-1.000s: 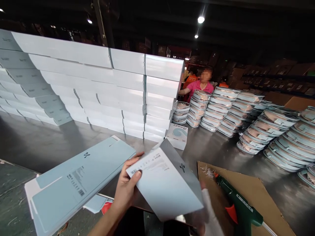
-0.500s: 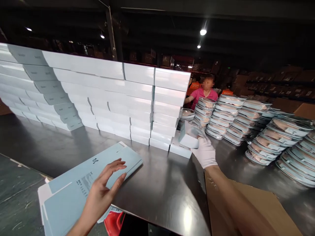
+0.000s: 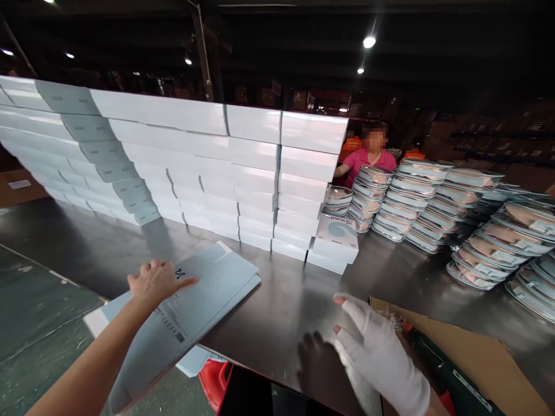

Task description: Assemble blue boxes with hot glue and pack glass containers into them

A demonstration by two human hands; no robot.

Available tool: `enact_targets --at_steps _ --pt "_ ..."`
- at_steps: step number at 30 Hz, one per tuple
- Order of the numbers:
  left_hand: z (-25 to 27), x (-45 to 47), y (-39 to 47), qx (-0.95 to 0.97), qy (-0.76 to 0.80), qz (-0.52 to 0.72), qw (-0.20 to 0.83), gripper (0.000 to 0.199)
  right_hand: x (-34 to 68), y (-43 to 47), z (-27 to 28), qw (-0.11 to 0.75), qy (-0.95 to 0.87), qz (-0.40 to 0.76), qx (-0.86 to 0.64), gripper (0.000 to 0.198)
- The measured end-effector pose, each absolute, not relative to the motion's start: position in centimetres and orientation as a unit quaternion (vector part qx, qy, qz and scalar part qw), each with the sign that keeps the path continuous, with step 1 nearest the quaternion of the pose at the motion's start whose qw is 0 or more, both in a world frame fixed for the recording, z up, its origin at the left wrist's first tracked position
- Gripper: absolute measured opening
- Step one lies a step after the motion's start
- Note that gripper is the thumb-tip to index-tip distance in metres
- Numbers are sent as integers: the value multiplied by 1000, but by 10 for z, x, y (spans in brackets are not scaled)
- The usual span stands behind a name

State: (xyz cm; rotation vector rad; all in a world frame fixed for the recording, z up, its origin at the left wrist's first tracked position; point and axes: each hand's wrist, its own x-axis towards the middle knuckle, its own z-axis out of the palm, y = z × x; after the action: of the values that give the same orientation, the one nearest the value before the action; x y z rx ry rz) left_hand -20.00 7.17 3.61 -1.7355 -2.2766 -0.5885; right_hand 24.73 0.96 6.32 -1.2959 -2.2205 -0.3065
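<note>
A stack of flattened light-blue cartons (image 3: 208, 283) lies at an angle over the near table edge, with print and a small black logo on top. My bare left hand (image 3: 154, 280) grips the top flattened carton by its far long edge, fingers curled over it and thumb stretched across its face. My right hand (image 3: 373, 341), in a white glove with bare fingertips, hovers above the table to the right. Its fingers are apart and nothing is in them. Beyond it, a folded white box (image 3: 336, 234) rests at the right end of the box wall.
A high wall of white boxes (image 3: 208, 167) spans the metal table (image 3: 281, 312). Stacks of round clear-lidded packages (image 3: 414, 199) stand at right. An open cardboard box (image 3: 472, 352) holds a dark green tool. A red stool (image 3: 212, 381) is below. A person in pink (image 3: 373, 159) stands behind.
My right hand has let go of the white box at the end of the wall and drawn back toward me. My left hand has moved to the carton's far edge and curled its fingers.
</note>
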Motion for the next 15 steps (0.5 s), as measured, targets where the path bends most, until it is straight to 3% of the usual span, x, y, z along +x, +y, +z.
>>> enact_targets --at_steps 5,7,9,11,15 --pt "82 -169 26 -600 -739 -188 242 60 222 -43 71 343 -754 -336 -449 21" --pt "89 -145 -4 -647 -649 -257 308 45 211 -53 76 366 -749 -333 -441 21" --pt "89 -121 -30 -739 -510 -328 295 28 205 -59 79 394 -760 -283 -433 27" --pt "84 -102 -48 -779 -451 -380 213 21 205 -63 79 393 -776 -147 -471 33" --pt "65 -76 -60 -746 -505 -430 59 27 224 -71 89 292 -712 433 -469 31"
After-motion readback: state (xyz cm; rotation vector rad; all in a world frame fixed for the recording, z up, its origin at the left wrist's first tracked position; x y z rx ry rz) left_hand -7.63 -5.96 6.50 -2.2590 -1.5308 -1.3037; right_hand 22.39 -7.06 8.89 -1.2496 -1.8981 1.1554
